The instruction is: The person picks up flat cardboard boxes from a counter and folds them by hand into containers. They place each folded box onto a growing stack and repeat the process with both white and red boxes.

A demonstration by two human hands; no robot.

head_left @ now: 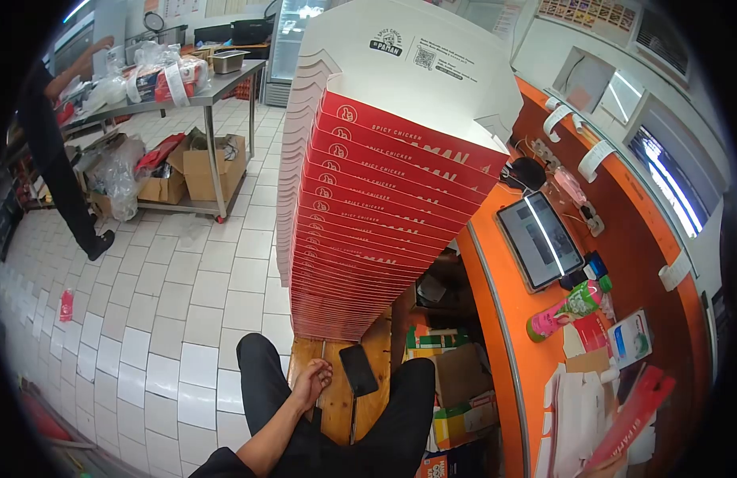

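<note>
My left hand (pixel 311 383) rests over my lap at the bench's edge, fingers curled in, with nothing visible in them. Beside it a black phone (pixel 358 370) lies on the wooden bench (pixel 337 414). At the lower right, a sliver of my right hand (pixel 614 468) shows at the frame's edge, at a red-and-white food carton (pixel 635 422) held tilted over the orange counter; most of its fingers are hidden. In front of me towers a tall stack of nested red-and-white food cartons (pixel 368 215), the top one open with its lid raised.
On the orange counter (pixel 496 263) are a tablet (pixel 540 239), a pink-and-green bottle (pixel 568 309) and white cartons. Opened cardboard boxes (pixel 460 374) sit under it. Left, a person (pixel 54 143) stands by a steel table (pixel 233 80) with plastic bags; white tiles cover the floor.
</note>
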